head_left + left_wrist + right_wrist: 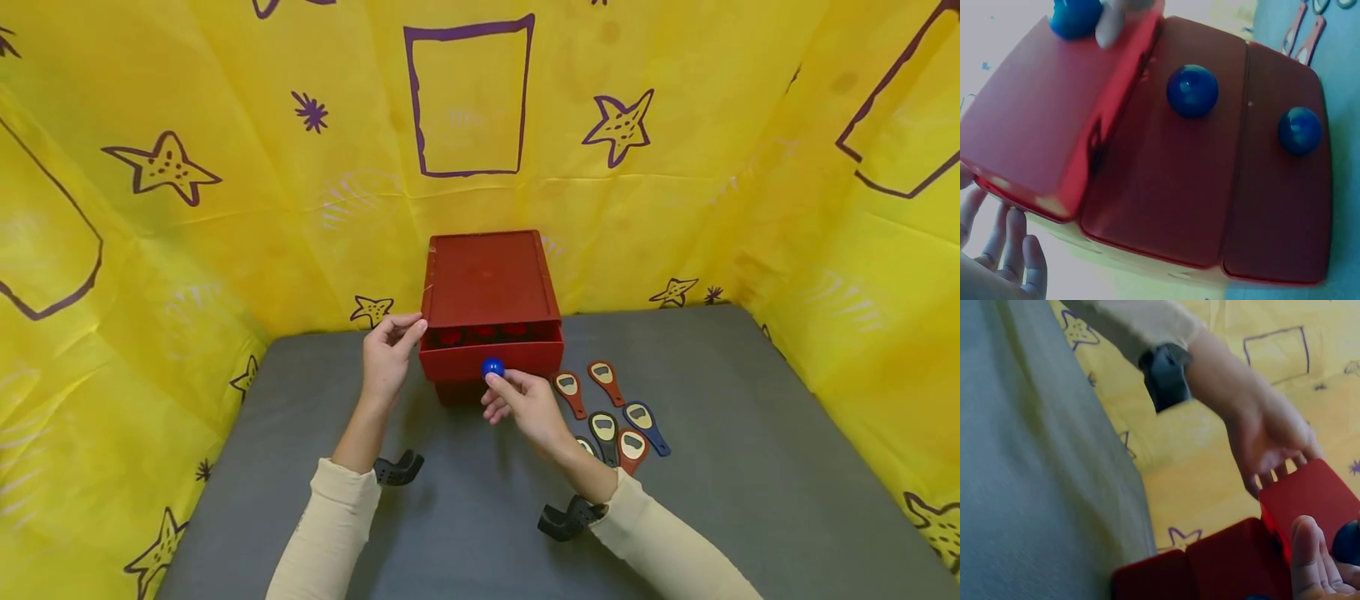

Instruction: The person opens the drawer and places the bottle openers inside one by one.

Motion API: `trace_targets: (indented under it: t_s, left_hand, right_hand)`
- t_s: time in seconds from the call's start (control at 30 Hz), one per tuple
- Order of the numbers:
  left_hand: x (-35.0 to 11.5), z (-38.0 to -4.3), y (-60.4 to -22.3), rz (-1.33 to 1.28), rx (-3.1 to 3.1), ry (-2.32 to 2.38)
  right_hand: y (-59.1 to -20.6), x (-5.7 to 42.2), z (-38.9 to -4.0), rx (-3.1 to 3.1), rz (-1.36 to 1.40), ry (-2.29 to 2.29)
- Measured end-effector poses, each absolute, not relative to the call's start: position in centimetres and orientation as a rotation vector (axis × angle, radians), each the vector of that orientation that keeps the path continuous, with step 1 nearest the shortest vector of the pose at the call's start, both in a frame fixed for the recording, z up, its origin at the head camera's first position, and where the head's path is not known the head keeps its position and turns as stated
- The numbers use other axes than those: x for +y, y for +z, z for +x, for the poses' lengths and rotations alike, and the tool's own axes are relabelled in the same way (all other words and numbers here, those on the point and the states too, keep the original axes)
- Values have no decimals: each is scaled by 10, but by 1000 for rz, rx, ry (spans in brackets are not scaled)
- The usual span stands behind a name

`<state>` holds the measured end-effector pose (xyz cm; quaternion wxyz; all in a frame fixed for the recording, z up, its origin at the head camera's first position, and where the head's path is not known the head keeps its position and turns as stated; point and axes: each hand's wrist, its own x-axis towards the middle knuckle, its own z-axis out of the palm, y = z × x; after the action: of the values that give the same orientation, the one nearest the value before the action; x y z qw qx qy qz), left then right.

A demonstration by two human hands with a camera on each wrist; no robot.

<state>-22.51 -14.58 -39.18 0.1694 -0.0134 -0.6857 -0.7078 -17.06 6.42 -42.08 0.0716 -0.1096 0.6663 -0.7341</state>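
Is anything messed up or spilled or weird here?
I can't see anything spilled or broken. The top drawer sticks out past the lower drawers, but that's probably fine, since the right hand is at its blue knob. The bottle openers lie scattered beside the red box, a bit untidy.

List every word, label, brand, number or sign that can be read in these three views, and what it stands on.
No readable word, label, brand or number in any view.
Red drawer box: no lettering to be made out.
Bottle openers: any marking is too small to read.
Yellow cloth: purple star drawings and faint pale marks, no legible letters.
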Motion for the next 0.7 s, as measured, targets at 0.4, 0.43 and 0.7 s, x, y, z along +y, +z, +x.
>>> trace_targets:
  t_s: [0.4, 0.43, 0.7]
  left_hand:
    - [-145, -220, -387, -180, -2076, -1865]
    - [-145, -221, -388, -193, -2071, -1861]
    - [-147, -223, -390, -265, -2069, -1783]
  right_hand:
    - [-415, 58, -202, 1994, -261, -2217]
    - [-414, 58, -202, 1999, -260, -2217]
    - [-417, 55, -201, 2015, -240, -2250]
